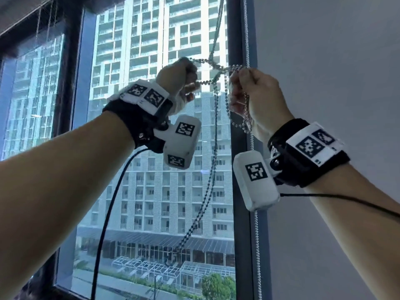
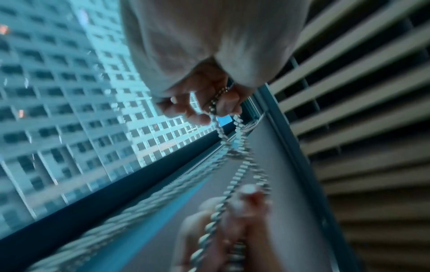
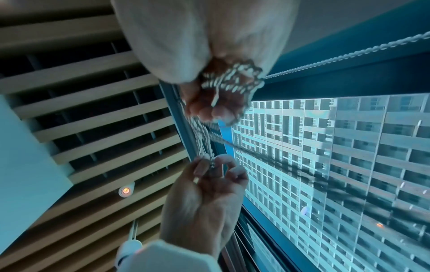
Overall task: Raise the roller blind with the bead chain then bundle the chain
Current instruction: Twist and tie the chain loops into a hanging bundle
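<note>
The silver bead chain (image 1: 216, 68) stretches between both raised hands in front of the window. My left hand (image 1: 190, 83) pinches one stretch of it; in the left wrist view the left hand (image 2: 209, 110) has thumb and fingers closed on the beads. My right hand (image 1: 238, 87) grips a bunch of gathered loops (image 3: 232, 82), with short loops hanging under the fist (image 1: 244, 120). From the crossing point a long doubled length (image 1: 213, 165) hangs down in front of the glass. The chain rises to the top of the frame (image 1: 217, 24). No blind fabric shows over the glass.
A second bead chain (image 1: 257, 234) hangs along the dark window frame (image 1: 238, 213) to the right of my hands. A grey wall (image 1: 324, 61) lies further right. Wrist-camera cables (image 1: 108, 213) dangle below my arms. A slatted ceiling (image 3: 81, 110) is overhead.
</note>
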Demonstrator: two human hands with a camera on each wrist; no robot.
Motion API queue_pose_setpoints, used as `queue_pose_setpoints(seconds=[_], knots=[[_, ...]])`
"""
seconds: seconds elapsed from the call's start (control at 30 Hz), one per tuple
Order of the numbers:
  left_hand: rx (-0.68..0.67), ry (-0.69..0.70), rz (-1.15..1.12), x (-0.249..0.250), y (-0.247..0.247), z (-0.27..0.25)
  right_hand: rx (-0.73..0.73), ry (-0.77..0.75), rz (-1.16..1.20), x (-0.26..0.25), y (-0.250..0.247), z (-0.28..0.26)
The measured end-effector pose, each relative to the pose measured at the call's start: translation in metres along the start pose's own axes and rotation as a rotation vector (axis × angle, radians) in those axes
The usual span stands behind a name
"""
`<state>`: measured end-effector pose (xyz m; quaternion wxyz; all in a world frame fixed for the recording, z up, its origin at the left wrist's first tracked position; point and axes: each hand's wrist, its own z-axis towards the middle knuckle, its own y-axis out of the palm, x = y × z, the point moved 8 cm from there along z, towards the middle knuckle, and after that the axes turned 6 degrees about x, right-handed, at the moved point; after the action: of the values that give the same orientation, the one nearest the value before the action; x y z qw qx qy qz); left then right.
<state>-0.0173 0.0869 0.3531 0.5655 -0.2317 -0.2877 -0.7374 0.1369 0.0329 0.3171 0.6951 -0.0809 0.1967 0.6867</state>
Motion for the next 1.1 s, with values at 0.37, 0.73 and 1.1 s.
queue_pose_setpoints(seconds=[0.37,0.73,1.1], knots=[[-0.050,-0.022,-0.374,0.003,0.005,-0.001,-0.004,0.346,0.482,0.025,-0.001,-0.001],[0.017,-0.013,-0.372,-0.001,-0.007,0.005,-0.648,-0.014,-1.362,0.059,0.002,-0.061],[-0.043,0.075,-0.029,-0.016,0.003,0.007,-0.629,0.506,-0.562,0.119,0.010,-0.093]])
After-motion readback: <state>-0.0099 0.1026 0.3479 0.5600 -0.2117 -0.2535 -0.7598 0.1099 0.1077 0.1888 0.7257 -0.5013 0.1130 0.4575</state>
